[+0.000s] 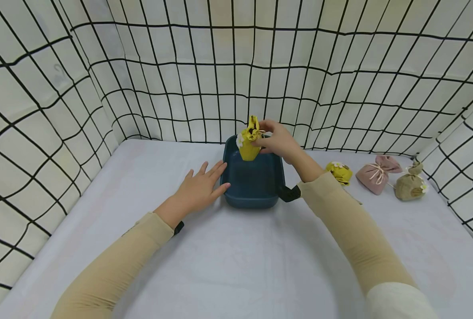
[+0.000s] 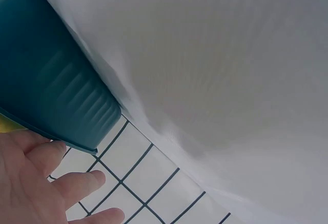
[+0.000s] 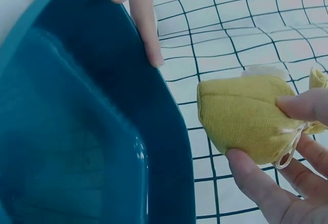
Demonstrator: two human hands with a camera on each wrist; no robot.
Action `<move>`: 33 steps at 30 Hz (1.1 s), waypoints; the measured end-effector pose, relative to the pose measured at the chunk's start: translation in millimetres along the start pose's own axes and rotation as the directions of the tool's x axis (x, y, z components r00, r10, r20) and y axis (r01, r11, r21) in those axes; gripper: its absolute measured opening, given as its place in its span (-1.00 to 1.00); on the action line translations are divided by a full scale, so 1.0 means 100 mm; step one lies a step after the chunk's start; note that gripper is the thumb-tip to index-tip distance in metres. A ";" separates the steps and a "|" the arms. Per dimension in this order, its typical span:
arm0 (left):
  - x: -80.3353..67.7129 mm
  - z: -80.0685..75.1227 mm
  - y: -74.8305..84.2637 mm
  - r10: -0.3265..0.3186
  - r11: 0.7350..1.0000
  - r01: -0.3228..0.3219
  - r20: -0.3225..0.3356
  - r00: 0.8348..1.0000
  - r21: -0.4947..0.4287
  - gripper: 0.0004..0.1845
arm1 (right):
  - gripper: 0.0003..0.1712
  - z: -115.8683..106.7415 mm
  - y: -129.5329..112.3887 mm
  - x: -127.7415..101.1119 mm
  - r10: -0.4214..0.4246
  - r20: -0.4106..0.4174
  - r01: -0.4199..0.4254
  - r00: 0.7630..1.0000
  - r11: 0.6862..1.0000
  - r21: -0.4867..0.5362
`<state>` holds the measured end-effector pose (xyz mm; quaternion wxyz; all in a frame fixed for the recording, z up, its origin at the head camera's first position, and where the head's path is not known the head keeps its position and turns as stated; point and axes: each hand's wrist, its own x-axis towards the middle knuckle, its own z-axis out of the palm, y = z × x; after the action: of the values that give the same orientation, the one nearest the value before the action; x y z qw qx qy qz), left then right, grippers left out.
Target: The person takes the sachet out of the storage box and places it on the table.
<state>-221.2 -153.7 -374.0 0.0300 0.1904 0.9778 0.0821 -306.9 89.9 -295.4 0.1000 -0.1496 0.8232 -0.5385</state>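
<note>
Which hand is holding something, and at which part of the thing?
The right hand pinches the yellow pouch near its tied neck, above the blue tub. The left hand holds nothing; its straight fingers touch the tub's rim.

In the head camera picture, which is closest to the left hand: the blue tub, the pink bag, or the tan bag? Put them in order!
1. Dark blue plastic tub: touching the left hand.
2. Pink cloth pouch: far right on the table.
3. Tan cloth pouch: farthest right.

1. The blue tub (image 2: 51, 88) is cut off by the left wrist view's edge.
2. The right hand (image 3: 287, 167) is cropped in its wrist view.
3. The second yellow pouch (image 1: 340, 172) is partly hidden by the right forearm.
</note>
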 end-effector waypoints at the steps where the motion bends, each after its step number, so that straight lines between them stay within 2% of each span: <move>1: 0.00 0.00 0.00 0.000 1.000 0.000 0.000 1.000 0.000 -0.21 | -0.31 -0.01 0.00 -0.02 -0.001 0.004 0.001 1.000 1.000 -0.001; 14: -0.01 0.02 -0.03 -0.003 1.000 0.003 -0.005 1.000 -0.010 -0.20 | -0.32 -0.10 -0.05 -0.23 -0.006 0.007 0.006 1.000 1.000 0.005; 22: -0.01 0.02 -0.03 -0.001 1.000 0.001 -0.004 1.000 -0.016 -0.20 | -0.36 -0.21 -0.07 -0.33 -0.044 0.016 0.044 0.999 0.999 -0.011; 33: -0.01 0.03 -0.03 -0.006 1.000 0.006 -0.014 1.000 -0.010 -0.21 | -0.38 -0.39 -0.06 -0.59 -0.087 0.022 0.087 0.996 0.996 -0.018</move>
<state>-220.8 -156.2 -377.0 0.0242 0.1866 0.9782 0.0882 -263.8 141.8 -274.6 0.0837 -0.1918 0.8199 -0.5328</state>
